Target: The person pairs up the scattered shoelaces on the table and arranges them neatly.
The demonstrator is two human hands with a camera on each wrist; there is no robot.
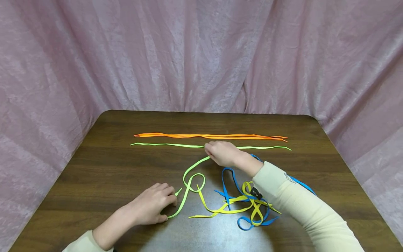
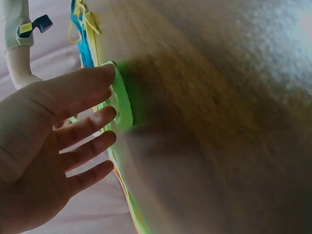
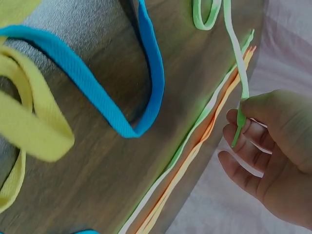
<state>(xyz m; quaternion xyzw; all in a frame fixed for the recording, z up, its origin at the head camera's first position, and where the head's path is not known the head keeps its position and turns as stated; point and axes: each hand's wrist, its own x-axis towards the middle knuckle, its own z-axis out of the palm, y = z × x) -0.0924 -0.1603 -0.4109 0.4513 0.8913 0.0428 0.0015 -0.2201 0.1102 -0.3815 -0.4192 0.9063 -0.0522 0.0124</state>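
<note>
Between thumb and fingers, my right hand point(image 1: 221, 153) pinches a light green shoelace point(image 3: 236, 48) close to its tip, as the right wrist view shows. From there this lace runs down through a loop toward my left hand point(image 1: 152, 203). The left thumb touches the lace near the table in the left wrist view, while the other left fingers are spread and loosely extended. A second green shoelace point(image 1: 179, 145) lies straight across the table, partly hidden behind my right hand in the head view.
Beyond the straight green lace lie orange shoelaces point(image 1: 220, 137), stretched side by side. Yellow shoelaces point(image 1: 226, 211) and blue shoelaces point(image 1: 224, 182) lie tangled beside and under my right forearm. A pink curtain point(image 1: 201, 56) hangs behind the brown wooden table point(image 1: 110, 168).
</note>
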